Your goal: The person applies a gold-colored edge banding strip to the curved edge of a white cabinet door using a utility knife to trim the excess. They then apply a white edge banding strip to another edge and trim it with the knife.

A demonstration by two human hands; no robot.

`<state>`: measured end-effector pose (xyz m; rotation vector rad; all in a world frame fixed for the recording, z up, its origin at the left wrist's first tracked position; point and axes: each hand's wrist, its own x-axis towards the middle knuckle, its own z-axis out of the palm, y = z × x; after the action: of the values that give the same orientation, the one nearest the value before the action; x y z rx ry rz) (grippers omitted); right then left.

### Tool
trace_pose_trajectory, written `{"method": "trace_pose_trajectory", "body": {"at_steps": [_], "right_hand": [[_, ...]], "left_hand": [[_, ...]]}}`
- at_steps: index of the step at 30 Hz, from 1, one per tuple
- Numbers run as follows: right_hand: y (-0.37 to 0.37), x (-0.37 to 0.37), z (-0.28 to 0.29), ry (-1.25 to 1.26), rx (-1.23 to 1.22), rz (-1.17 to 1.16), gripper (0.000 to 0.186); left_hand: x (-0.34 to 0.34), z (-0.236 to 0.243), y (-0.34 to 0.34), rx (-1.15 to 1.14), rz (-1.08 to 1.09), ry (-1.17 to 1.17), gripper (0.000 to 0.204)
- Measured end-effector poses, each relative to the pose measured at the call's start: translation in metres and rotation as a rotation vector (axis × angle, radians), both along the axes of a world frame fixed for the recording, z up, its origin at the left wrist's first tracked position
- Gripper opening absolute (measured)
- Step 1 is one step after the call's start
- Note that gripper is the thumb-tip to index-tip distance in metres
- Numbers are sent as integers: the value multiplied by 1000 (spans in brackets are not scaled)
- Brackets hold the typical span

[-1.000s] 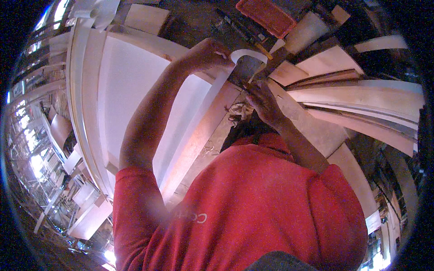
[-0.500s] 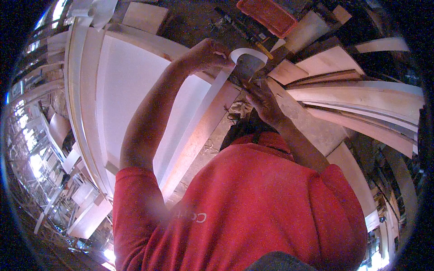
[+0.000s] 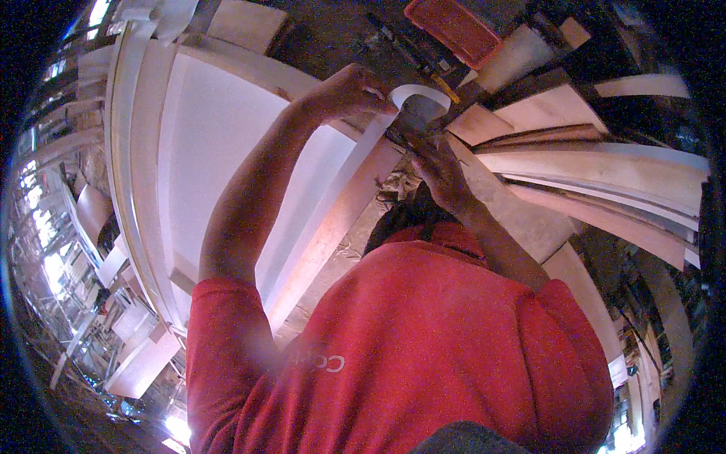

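Note:
My left hand [image 3: 354, 94] is closed, fingers bent and thumb and fingertips pinching a narrow white edging strip [image 3: 425, 91] at the board's far corner. Beyond the fingertips the strip curls into a loop; on the near side it appears to run back along the board edge. My right hand [image 3: 442, 175] reaches up from the right to the lower side of this loop. Its fingers look closed on the strip, though shadow hides the fingertips. Under my left forearm lies a large white-faced board [image 3: 227, 129]. A bare wooden edge [image 3: 333, 234] shows along its near right side.
A red plastic crate [image 3: 454, 34] stands on the floor at the far right, near a dark tool with a yellow part [image 3: 445, 87]. Wood offcuts [image 3: 548, 110] and long planks [image 3: 605, 170] lie to the right. More scrap panels [image 3: 144, 363] clutter the left.
Both hands and the curled strip keep almost the same places on the board. The whole view has shifted slightly; the loop looks a little narrower at its lower side.

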<state>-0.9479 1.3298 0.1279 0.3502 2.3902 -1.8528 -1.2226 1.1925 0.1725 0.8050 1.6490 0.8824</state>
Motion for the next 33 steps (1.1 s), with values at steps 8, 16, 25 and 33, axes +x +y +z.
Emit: {"method": "trace_pose_trajectory", "body": {"at_steps": [8,16,25,33], "right_hand": [[-10,-3,27,-25,5,-52,46],[-17,-5,21,114,284,-69,39],[-24,3,12,-13,165,-106,33],[-45,3,21,-72,-57,-160,37]], "left_hand": [[2,7,1,94,-43,40,27],[3,-5,-2,66,28,-41,28],[6,-4,1,11,44,58,30],[5,7,1,88,28,-21,34]]}}
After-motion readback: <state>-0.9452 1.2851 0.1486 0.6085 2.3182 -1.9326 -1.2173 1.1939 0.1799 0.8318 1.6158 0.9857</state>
